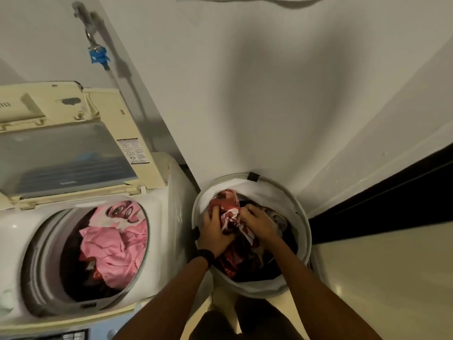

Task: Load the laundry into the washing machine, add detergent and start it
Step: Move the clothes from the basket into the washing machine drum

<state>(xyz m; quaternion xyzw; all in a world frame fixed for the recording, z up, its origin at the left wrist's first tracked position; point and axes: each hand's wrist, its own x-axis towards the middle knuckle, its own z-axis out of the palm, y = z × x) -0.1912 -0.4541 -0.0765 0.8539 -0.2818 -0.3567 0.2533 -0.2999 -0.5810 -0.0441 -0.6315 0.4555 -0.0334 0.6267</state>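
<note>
View from above, looking down at a top-loading washing machine [169, 217] on the left and a round white laundry basket [247, 188] just beside it on the right, standing on a pale floor [380, 278] against a white wall [245, 94]. The machine's lid [73, 155] is raised and leans back at the far side, leaving the drum open. Inside the drum lies a crumpled pink garment [115, 249] with a printed pattern, on top of darker clothes. Two bare arms reach from the near edge into the basket. The left hand [214, 231], with a black wristband [206, 256] on its wrist, and the right hand [258, 222] sit close together, the fingers of both curled into a bunched red and white garment [229, 217] near the top of the pile. Beneath and around it the basket holds more dark and red laundry [257, 263]. On the wall beyond the machine a blue tap fitting [98, 56] hangs from a metal tap, with a grey hose [127, 77] running down behind the machine. Part of a button panel [71, 336] shows at the machine's near edge.
</note>
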